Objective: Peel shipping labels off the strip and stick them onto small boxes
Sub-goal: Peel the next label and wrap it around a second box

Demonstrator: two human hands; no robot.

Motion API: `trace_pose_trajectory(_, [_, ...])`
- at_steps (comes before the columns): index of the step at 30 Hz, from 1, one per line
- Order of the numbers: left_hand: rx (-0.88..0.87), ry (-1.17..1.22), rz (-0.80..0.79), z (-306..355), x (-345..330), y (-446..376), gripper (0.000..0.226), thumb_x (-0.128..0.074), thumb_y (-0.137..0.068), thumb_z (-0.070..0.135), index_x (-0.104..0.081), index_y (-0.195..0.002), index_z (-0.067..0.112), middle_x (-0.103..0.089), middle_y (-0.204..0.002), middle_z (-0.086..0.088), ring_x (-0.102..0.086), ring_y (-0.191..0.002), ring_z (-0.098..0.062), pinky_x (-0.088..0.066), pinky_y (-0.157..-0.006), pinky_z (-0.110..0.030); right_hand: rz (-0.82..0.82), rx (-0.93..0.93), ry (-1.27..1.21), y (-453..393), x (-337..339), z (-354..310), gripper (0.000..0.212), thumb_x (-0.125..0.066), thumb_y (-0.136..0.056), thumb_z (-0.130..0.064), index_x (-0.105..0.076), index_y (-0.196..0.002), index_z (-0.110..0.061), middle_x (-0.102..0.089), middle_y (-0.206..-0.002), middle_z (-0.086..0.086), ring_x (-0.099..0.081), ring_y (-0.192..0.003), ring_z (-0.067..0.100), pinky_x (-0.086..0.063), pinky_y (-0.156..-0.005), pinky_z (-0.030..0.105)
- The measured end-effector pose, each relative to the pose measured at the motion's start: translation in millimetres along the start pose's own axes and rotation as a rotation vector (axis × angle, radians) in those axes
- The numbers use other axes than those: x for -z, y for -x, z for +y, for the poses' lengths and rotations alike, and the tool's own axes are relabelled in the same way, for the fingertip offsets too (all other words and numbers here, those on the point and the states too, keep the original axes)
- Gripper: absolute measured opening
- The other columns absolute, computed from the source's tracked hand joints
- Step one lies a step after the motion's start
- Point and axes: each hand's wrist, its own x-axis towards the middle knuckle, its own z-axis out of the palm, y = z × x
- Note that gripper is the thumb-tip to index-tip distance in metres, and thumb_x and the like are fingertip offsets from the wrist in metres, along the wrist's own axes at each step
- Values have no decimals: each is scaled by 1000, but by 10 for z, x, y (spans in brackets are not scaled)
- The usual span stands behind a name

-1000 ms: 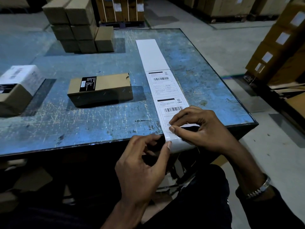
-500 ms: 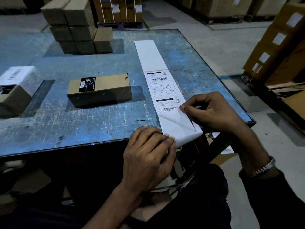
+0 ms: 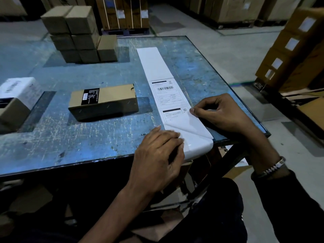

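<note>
My right hand (image 3: 220,114) pinches the label (image 3: 182,120) corner, peeled further than a second ago; left hand (image 3: 157,155) presses strip (image 3: 154,62) flat. Nearly free.

I can read almost nothing: the upper label (image 3: 166,93) on the strip (image 3: 154,64) shows a barcode and blurred print; the brown box's black sticker (image 3: 90,96) print is illegible.

Scratched blue table (image 3: 70,137), grey concrete floor (image 3: 236,50), dim light
</note>
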Motion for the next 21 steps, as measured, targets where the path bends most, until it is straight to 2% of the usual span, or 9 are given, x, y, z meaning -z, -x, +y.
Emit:
trace_pose_trajectory(3, [64, 39, -27, 14, 26, -43, 11, -76, -93, 22, -83, -101, 18, -80, -109, 6, -74, -105, -12, -47, -115, -38, 26, -17, -77, -59, 12, 44, 12, -82, -94, -19, -84, -84, -13, -82, -85, 3, -73, -77, 10, -59, -73, 33])
trace_pose_trajectory(5, [70, 43, -46, 25, 57, -102, 8, -78, -94, 23, -83, -99, 19, -80, -102, 8, -73, -97, -12, -50, -109, -37, 54, -34, -110, -93, -9, 74, 10, -81, -95, -16, -85, -86, -12, -82, -84, 5, -73, -76, 11, -59, -72, 32])
trace_pose_trajectory(9, [7, -69, -143, 1, 98, -245, 12, -73, -100, 29, -81, -105, 23, -74, -90, 8, -64, -84, -20, -55, -70, -38, 129, -61, -129, -171, -56, 131, 8, -82, -92, -15, -85, -86, -11, -82, -83, 6, -72, -74, 11, -57, -71, 33])
trace_pose_trajectory(11, [-17, -100, -180, -23, 112, -314, 14, -72, -98, 31, -80, -109, 27, -72, -90, 10, -63, -84, -19, -53, -64, -35, 182, -82, -153, -192, -59, 156, 8, -84, -91, -17, -85, -85, -12, -82, -84, 7, -70, -73, 11, -56, -70, 32])
trace_pose_trajectory(15, [89, -92, -227, -37, 171, -466, 15, -77, -93, 44, -77, -105, 36, -72, -92, 18, -61, -91, -10, -49, -67, -30, 260, -113, -194, -231, -17, 192, 11, -82, -91, -16, -84, -83, -10, -80, -84, 12, -66, -71, 12, -52, -67, 33])
trace_pose_trajectory(17, [118, -136, -232, -51, 174, -530, 28, -78, -89, 51, -73, -112, 37, -68, -105, 17, -58, -102, -12, -42, -72, -28, 289, -123, -210, -289, 24, 205, 13, -82, -91, -15, -82, -78, -11, -76, -76, 8, -61, -66, 10, -49, -65, 31])
trace_pose_trajectory(19, [155, -145, -290, -91, 179, -598, 57, -78, -87, 57, -60, -136, 34, -58, -135, 11, -50, -127, -14, -46, -87, -32, 318, -140, -197, -355, 48, 214, 16, -81, -91, -14, -81, -75, -14, -71, -68, -3, -56, -60, 6, -46, -62, 27])
trace_pose_trajectory(20, [170, -142, -335, -119, 189, -638, 76, -77, -86, 59, -48, -151, 32, -48, -153, 8, -41, -142, -15, -46, -103, -36, 331, -149, -187, -382, 53, 219, 17, -81, -91, -15, -81, -74, -15, -68, -65, -6, -54, -57, 5, -45, -61, 26])
trace_pose_trajectory(21, [182, -138, -386, -144, 212, -684, 95, -77, -85, 62, -33, -162, 30, -33, -168, 5, -28, -154, -17, -37, -117, -38, 337, -153, -181, -396, 50, 225, 17, -81, -91, -16, -80, -74, -15, -67, -63, -8, -53, -56, 4, -44, -60, 25])
